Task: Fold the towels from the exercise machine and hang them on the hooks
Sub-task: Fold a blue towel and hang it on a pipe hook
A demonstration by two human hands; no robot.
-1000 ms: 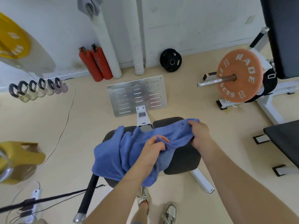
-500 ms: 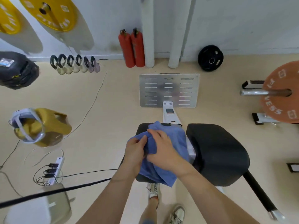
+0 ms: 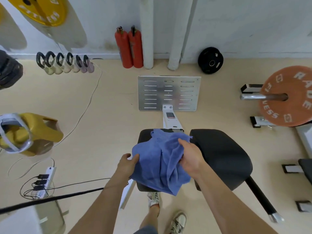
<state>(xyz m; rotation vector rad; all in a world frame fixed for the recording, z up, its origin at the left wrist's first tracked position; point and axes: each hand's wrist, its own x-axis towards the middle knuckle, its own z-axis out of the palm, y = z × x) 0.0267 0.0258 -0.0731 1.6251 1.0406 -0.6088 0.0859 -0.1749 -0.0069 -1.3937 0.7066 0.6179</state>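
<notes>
Closest to me, at the near side of the black pad (image 3: 144, 135), the person's two arms reach in over the blue towel (image 3: 157, 159), which lies rumpled across that pad with one corner hanging off the near edge. The left hand (image 3: 128, 164) pinches the towel's border just off the pad's left side, thumb on top and fingers tucked beneath. The right hand (image 3: 190, 157) is over the pad's right side, fingers curled into a raised ridge of cloth, close to the gap before the second pad (image 3: 222, 157).

By my reckoning the fold is only half made: the cloth is bunched, not flat. To do it well I'd have both hands find true corners rather than handfuls, draw the towel taut so the ridge drops out, then lay one edge squarely on the other and smooth it against the pad. The right hand's grip is the weak point, since a fistful taken mid-cloth will fold in a crease. The dangling corner wants lifting too, or it may drag the towel off.

Beyond the pad the machine's metal foot plate (image 3: 168, 93) lies flat on the floor, and farther off two red fire extinguishers (image 3: 129, 48) stand at the wall. I see no hooks from here.
</notes>
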